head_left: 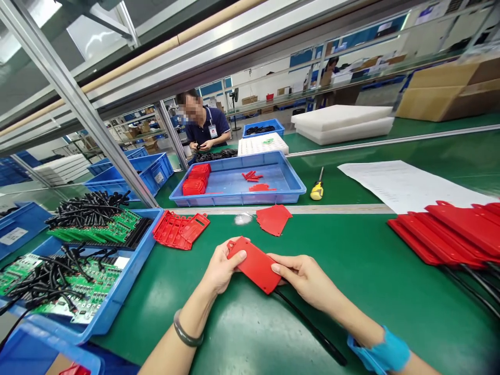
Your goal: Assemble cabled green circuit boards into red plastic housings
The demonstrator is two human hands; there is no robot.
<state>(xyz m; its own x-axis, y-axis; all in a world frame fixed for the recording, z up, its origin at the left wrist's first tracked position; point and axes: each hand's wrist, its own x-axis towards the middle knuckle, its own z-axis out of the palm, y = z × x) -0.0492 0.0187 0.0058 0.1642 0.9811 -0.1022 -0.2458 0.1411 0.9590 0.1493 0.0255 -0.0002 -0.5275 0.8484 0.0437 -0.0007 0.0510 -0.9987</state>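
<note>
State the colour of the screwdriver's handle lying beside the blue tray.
Yellow, with a dark band; the screwdriver shows best in the head view, on the green table.

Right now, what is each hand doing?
Left hand: closed on the red case.
Right hand: closed on the same red case.

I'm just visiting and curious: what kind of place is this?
Most likely an electronics assembly line in a factory: blue bins of green circuit boards, stacks of red plastic covers, and a co-worker at the next bench.
</note>
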